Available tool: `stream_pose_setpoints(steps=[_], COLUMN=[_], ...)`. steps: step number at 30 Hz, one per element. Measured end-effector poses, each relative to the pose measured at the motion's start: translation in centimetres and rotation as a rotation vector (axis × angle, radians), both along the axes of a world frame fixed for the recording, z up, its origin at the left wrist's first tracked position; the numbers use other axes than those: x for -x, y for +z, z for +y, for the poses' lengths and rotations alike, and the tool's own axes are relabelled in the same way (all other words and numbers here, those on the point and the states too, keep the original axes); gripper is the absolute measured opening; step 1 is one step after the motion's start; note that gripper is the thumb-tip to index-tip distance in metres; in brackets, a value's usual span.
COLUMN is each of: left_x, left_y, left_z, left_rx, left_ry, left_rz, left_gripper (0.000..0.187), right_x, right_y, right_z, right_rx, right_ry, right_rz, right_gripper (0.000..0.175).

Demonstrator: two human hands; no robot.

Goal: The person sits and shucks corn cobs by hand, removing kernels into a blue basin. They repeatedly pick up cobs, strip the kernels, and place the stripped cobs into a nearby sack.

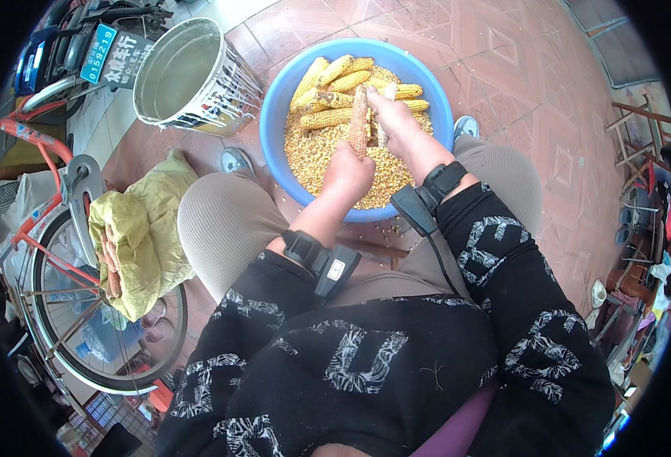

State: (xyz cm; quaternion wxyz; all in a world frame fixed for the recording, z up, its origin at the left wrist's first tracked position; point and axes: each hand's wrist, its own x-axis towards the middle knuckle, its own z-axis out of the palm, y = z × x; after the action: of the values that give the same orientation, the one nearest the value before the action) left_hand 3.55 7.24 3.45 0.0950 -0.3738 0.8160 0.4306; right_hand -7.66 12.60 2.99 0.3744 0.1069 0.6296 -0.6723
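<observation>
A blue plastic basin (271, 137) stands on the floor between the person's knees. It holds loose yellow corn kernels (318, 165) and several ears of dried corn (327, 119), heaped towards its far side. My left hand (351, 171) grips the near end of a mostly stripped reddish corn cob (359, 123), held lengthwise over the basin. Close to the cob's right side, my right hand (395, 123) is curled, its fingertips near the cob's far end; part of its grip is hidden. A pale cob (383, 134) shows beside the right hand, partly covered by it.
A white paint-streaked bucket (221, 94) stands left of the basin. A yellow-green woven sack (161, 188) with bare cobs in its mouth lies at the left, by a bicycle wheel (181, 320). Wooden racks (638, 131) and clutter line the right side. Stray kernels dot the tiled floor (512, 85).
</observation>
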Motion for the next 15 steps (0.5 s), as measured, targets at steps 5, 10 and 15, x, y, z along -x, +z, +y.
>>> stream_pose_setpoints(steps=[5, 10, 15], left_x=[0.2, 0.1, -0.4], left_y=[1.6, 2.0, 0.6], left_z=[1.0, 1.4, 1.2], left_rx=[0.033, 0.013, -0.009], left_ry=[-0.106, -0.153, -0.127], left_rz=[-0.164, -0.181, -0.104], left_gripper=[0.037, 0.039, 0.041], right_x=[-0.7, -0.8, -0.6], right_y=[-0.6, -2.0, -4.0], right_z=[-0.9, -0.8, -1.0], right_rx=[-0.045, -0.158, -0.239], right_ry=[0.012, 0.075, 0.087], right_rz=[-0.031, -0.001, 0.162], right_gripper=[0.063, 0.07, 0.067])
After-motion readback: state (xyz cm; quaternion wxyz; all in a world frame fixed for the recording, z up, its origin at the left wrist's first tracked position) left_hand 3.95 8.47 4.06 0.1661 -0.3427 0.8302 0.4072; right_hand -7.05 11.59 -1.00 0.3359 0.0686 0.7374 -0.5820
